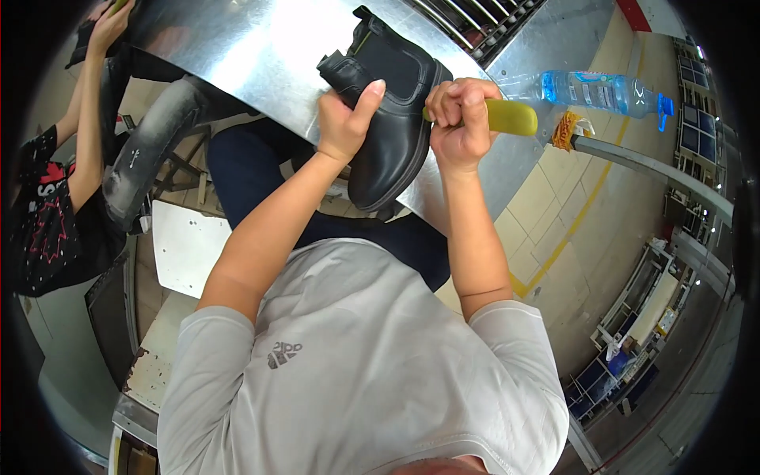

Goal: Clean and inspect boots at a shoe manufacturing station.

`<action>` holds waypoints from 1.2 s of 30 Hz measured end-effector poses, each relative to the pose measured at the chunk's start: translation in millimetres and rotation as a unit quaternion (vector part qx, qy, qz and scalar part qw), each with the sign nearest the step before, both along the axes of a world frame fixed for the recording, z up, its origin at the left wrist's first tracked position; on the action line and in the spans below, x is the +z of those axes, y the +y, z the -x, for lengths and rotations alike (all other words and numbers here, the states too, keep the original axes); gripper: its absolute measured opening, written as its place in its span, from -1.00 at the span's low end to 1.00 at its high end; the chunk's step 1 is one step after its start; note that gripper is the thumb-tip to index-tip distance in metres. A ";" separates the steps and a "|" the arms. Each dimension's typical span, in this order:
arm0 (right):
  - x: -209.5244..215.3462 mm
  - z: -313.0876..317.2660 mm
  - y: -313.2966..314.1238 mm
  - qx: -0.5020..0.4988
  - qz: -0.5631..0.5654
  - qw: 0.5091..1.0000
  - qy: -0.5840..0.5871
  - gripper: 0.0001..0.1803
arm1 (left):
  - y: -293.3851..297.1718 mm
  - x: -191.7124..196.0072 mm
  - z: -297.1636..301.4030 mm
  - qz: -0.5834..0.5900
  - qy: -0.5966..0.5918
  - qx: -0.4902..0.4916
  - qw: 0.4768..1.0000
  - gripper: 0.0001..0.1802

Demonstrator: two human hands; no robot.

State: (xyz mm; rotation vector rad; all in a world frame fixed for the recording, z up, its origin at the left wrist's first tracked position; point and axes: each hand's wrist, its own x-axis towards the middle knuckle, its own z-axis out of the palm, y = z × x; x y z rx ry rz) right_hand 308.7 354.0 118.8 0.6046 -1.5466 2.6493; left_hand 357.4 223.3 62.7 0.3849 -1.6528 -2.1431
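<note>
A black ankle boot (392, 131) with an elastic side panel rests on the edge of a shiny metal worktop (261, 47), toe pointing toward me. My left hand (346, 119) grips the boot at its heel and back. My right hand (461, 119) is closed around a yellow-green tool handle (511, 117), held against the boot's opening; the working end is hidden behind my fingers and the boot.
A clear plastic water bottle (598, 89) lies on the worktop at the right. Metal rollers (475, 20) run along the far side. Another person in a dark printed shirt (47, 214) works at the left, arm raised. Tiled floor (570, 214) with yellow lines lies at the right.
</note>
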 end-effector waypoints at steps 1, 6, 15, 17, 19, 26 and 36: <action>0.5 1.5 2.4 0.004 -0.006 1.000 -0.012 -0.72 | 0.3 -0.8 1.0 0.011 -0.005 -0.005 1.000 -0.70; 10.8 -11.0 18.3 0.009 0.024 0.996 -0.081 -0.64 | -1.6 -6.0 3.6 0.048 0.000 -0.018 0.999 -0.61; 9.6 -46.7 56.7 -0.246 -0.019 0.918 -0.311 -0.49 | 5.1 19.2 9.6 -0.008 -0.039 -0.045 0.998 -0.59; 7.1 -58.3 62.7 -0.246 -0.005 0.916 -0.318 -0.48 | -7.2 31.7 7.5 0.026 -0.028 -0.095 0.995 -0.59; 4.6 -67.3 68.7 -0.224 -0.060 0.920 -0.316 -0.59 | -26.4 52.3 -1.3 0.065 -0.029 -0.178 0.982 -0.58; -16.4 -77.3 75.6 -0.227 -0.055 0.925 -0.299 -0.66 | -101.4 87.0 -80.9 0.314 -0.008 -0.253 0.915 -0.38; -21.5 -61.6 -11.2 0.015 0.019 0.955 -0.296 -0.63 | -124.8 31.6 -140.7 0.387 -0.079 -0.171 0.903 -0.16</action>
